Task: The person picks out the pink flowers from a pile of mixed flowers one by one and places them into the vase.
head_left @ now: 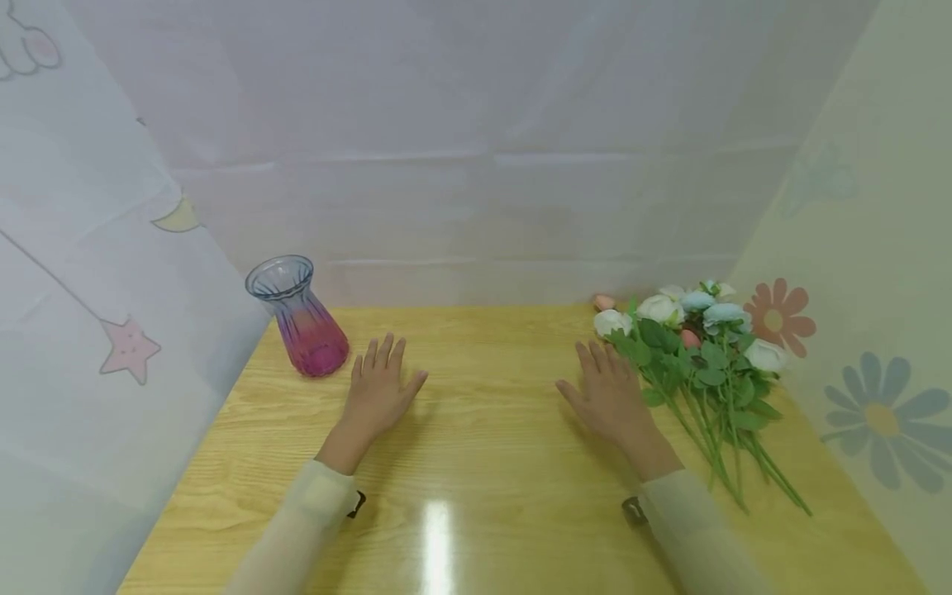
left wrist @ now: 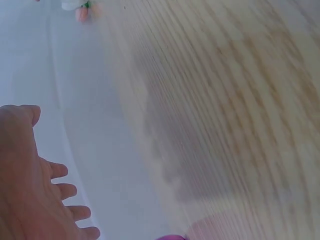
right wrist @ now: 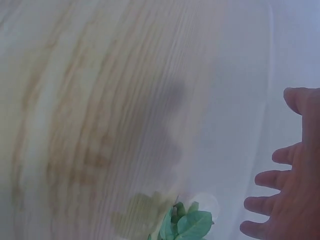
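Observation:
Both hands are held over the wooden table, palms down, with fingers extended and nothing in them. My left hand is just right of a ribbed glass vase, which fades from blue at the rim to magenta at the base. My right hand is beside a bunch of artificial flowers with white, pale blue and pink heads. In the left wrist view the left hand shows spread fingers. The right wrist view has the right hand near some green leaves.
The light wooden table ends at a pale cloth backdrop behind. Printed cloth walls stand at both sides, with a star on the left and a blue flower on the right. The flower stems point toward the front right.

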{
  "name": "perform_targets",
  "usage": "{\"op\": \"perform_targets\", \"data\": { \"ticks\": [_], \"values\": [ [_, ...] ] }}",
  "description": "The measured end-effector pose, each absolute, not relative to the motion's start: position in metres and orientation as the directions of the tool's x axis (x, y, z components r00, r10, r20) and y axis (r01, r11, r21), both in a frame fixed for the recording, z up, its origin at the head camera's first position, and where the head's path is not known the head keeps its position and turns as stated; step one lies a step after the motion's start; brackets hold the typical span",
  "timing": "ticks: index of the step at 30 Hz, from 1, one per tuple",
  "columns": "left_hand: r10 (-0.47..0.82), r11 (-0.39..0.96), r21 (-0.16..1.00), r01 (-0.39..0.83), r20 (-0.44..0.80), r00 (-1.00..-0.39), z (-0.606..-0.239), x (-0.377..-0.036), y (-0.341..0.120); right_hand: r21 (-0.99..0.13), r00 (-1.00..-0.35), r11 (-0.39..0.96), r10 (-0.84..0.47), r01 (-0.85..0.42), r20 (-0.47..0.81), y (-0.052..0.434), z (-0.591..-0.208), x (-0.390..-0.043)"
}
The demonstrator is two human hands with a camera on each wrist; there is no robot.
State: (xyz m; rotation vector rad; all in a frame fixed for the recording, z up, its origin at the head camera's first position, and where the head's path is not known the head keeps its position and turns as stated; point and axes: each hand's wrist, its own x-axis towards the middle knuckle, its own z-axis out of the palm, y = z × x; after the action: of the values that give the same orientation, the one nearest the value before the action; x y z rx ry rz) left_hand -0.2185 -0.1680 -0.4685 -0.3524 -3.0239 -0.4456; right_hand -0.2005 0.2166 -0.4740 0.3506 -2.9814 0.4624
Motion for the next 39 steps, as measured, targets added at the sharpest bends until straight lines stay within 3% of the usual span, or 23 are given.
{"op": "perform_targets", "data": {
  "ticks": [18, 27, 32, 39],
  "values": [
    [0.002, 0.870, 0.470, 0.151, 0.302, -0.953, -0.455, -0.214, -0.222, -0.335, -0.984, 0.926, -0.145, -0.173, 0.108, 0.249, -0.471, -0.187],
    [-0.317, 0.778, 0.626, 0.055, 0.466, -0.826, -0.449, -0.218, -0.249, -0.377, -0.995, 0.922, -0.081, -0.094, 0.049, 0.266, -0.467, -0.175],
    [-0.449, 0.700, 0.714, 0.000, 0.440, -0.778, -0.442, -0.230, -0.264, -0.388, -0.997, 0.918, -0.062, -0.075, 0.047, 0.278, -0.467, -0.170],
    [-0.446, 0.632, 0.775, 0.001, 0.365, -0.817, -0.430, -0.249, -0.277, -0.382, -1.000, 0.924, -0.007, -0.001, -0.015, 0.293, -0.467, -0.161]
  ]
}}
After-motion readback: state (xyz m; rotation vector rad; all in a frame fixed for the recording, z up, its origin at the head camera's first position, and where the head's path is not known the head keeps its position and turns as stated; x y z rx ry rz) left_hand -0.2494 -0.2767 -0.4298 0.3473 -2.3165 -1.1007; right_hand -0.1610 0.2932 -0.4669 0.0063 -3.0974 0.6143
